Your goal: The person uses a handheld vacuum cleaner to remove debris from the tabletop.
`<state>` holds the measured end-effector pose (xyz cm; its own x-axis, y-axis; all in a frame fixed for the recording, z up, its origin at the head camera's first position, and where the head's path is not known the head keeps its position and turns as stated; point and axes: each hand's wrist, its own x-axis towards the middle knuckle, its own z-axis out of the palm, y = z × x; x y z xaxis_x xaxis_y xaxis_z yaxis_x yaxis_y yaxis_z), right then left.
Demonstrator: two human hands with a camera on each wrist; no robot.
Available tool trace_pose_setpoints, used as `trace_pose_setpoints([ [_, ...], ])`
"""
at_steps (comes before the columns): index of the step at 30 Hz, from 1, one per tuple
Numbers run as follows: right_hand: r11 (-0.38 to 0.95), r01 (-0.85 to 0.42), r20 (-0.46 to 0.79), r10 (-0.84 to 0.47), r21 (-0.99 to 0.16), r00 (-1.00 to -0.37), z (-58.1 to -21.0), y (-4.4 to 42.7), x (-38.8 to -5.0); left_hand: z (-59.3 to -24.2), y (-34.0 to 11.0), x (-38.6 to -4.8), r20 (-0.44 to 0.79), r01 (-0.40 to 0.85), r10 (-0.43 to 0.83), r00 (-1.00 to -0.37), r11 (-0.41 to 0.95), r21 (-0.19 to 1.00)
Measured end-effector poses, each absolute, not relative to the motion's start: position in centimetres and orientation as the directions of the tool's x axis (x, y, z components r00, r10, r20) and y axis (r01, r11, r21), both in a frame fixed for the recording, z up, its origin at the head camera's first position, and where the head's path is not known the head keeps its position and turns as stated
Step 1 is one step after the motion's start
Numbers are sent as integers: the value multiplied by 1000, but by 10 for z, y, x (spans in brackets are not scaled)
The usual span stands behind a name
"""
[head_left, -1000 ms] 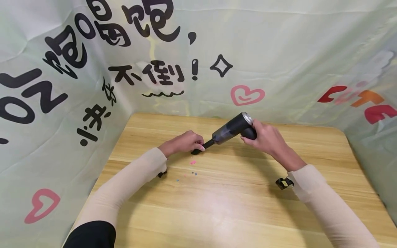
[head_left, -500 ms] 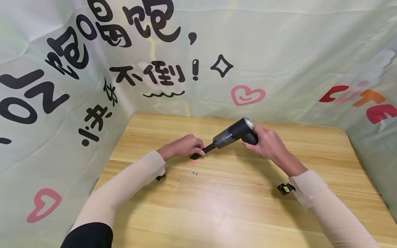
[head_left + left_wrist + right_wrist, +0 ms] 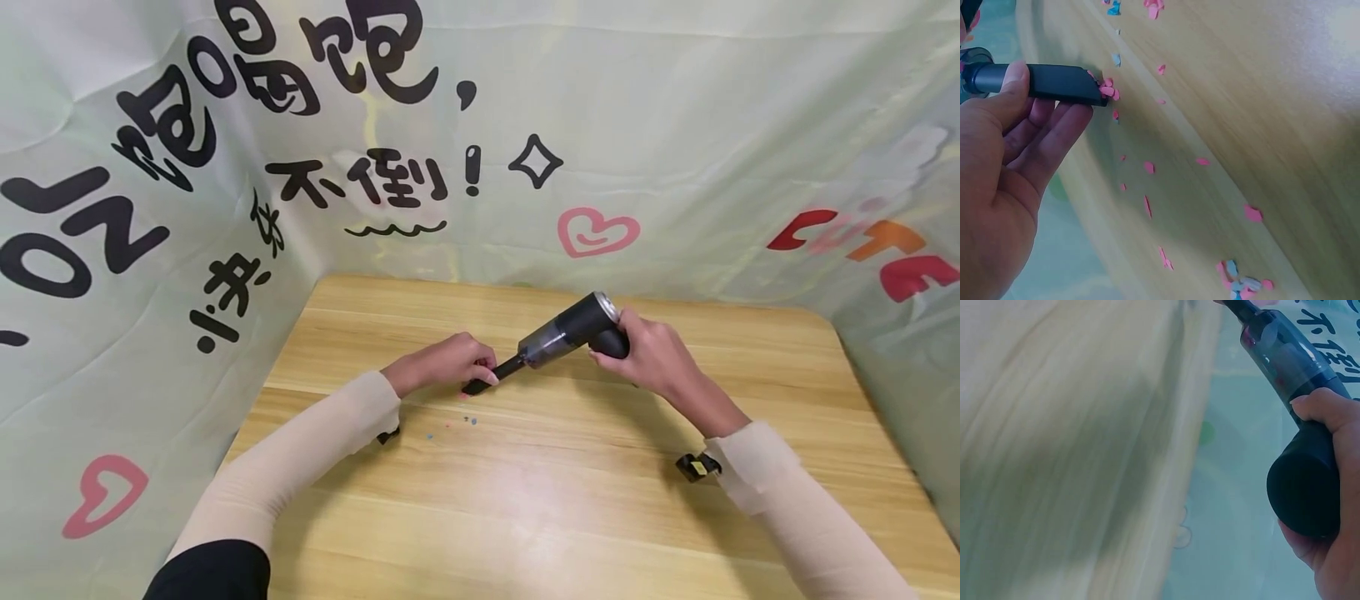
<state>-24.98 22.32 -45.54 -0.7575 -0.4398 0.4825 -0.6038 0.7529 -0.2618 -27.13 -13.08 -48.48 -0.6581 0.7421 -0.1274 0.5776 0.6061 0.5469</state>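
Note:
A black handheld vacuum cleaner [image 3: 572, 325] with a see-through dust cup slants over the table in the head view. My right hand [image 3: 654, 357] grips its handle [image 3: 1304, 481], thumb along the body in the right wrist view. Near the front end, my left hand [image 3: 448, 362] pinches the flat nozzle [image 3: 1063, 82] between thumb and fingers. Pink scraps [image 3: 1109, 89] are right at the nozzle's mouth in the left wrist view. More small pink and blue bits [image 3: 1238, 284] lie scattered around on the wood.
The wooden table [image 3: 615, 483] meets a pale printed cloth [image 3: 705, 150] at its back and sides. A small black device [image 3: 697, 467] sits at the right wrist, and another dark one [image 3: 388, 435] at the left.
Both hands have brought the vacuum cleaner slightly toward the near side of the table. Its nozzle now covers most of the pink cluster that was in plain sight in front of it.

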Motion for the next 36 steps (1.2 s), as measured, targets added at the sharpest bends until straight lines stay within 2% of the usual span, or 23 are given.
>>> trace_pose_setpoints([
  [15, 756, -578, 492, -394, -306, -776, -472, 217, -237, -486, -138, -265, -125, 603, 749, -651, 611, 513],
  [36, 766, -559, 421, -414, -318, -807, -460, 237, -223, -489, -120, -248, -126, 574, 765, -632, 571, 586],
])
